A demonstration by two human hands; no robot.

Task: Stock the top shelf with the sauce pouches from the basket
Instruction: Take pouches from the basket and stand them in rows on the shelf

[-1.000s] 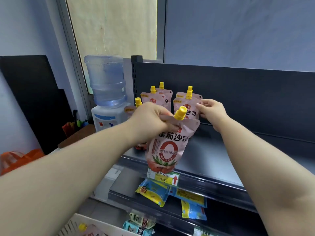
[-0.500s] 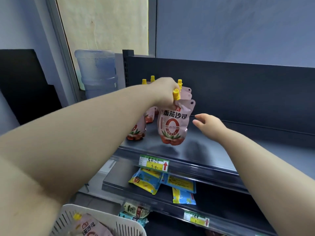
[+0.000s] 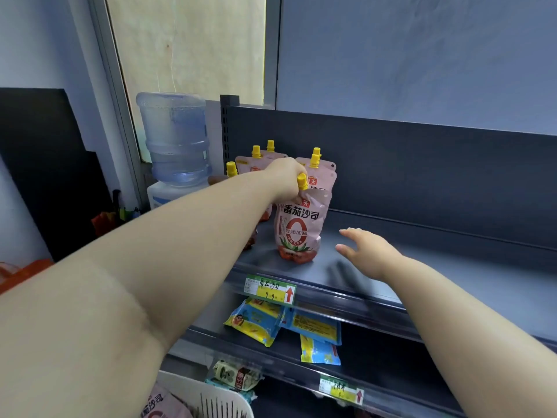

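My left hand grips the top of a pink sauce pouch with a yellow cap, beside the spout. The pouch stands upright with its base on the dark top shelf, near the front edge. Behind it and to the left, several more pink pouches stand against the back panel. My right hand hovers open over the shelf just right of the pouch, fingers spread, touching nothing. At the bottom edge a white slotted basket holds at least one more pouch.
A water dispenser with a blue bottle stands left of the shelf unit. Blue and yellow snack packets lie on the shelf below, with more packets lower down. Price tags are clipped to the shelf fronts. The top shelf's right part is bare.
The pouch in my left hand came down onto the top shelf and now stands on it. My right hand let go of the rear pouches and dropped to hover beside it.
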